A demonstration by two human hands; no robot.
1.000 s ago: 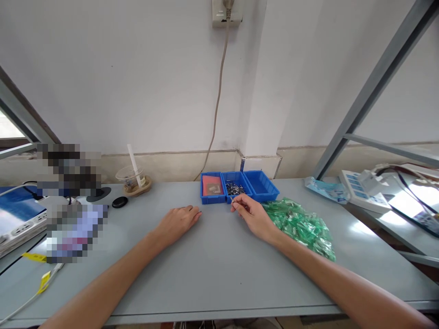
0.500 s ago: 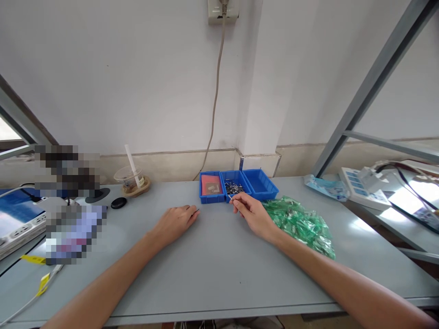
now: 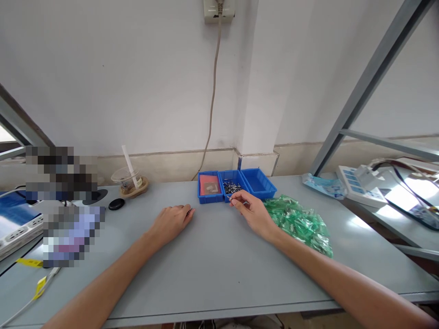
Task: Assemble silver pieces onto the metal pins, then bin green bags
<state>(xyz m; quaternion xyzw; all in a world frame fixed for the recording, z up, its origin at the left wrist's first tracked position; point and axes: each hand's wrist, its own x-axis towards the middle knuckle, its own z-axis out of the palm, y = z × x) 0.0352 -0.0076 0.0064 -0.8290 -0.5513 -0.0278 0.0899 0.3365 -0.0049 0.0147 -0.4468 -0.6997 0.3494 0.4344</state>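
Observation:
My left hand (image 3: 171,223) rests on the grey table, its thumb and fingers closed round a small dark, thin piece that shows at the fingertips. Just in front of the middle blue bin (image 3: 227,197), my right hand (image 3: 252,212) pinches a small metal piece between thumb and forefinger. That bin holds many small metal pieces (image 3: 232,187). In the left blue bin (image 3: 210,199) lie a pink sheet (image 3: 205,179) and a small clear bag. The right blue bin (image 3: 257,183) shows nothing inside. Crumpled green plastic bags (image 3: 302,224) lie beside my right forearm.
Behind the table (image 3: 192,283) stands a wall with a hanging cable (image 3: 214,87). A clear cup (image 3: 128,179) and a black round object (image 3: 116,204) are at the left. Power strips lie at both sides, a blue-white packet (image 3: 324,186) at the right.
The camera view has shifted slightly. My left hand has drawn a little to the left, and the piece in its fingers has turned. My right hand stays by the middle bin.

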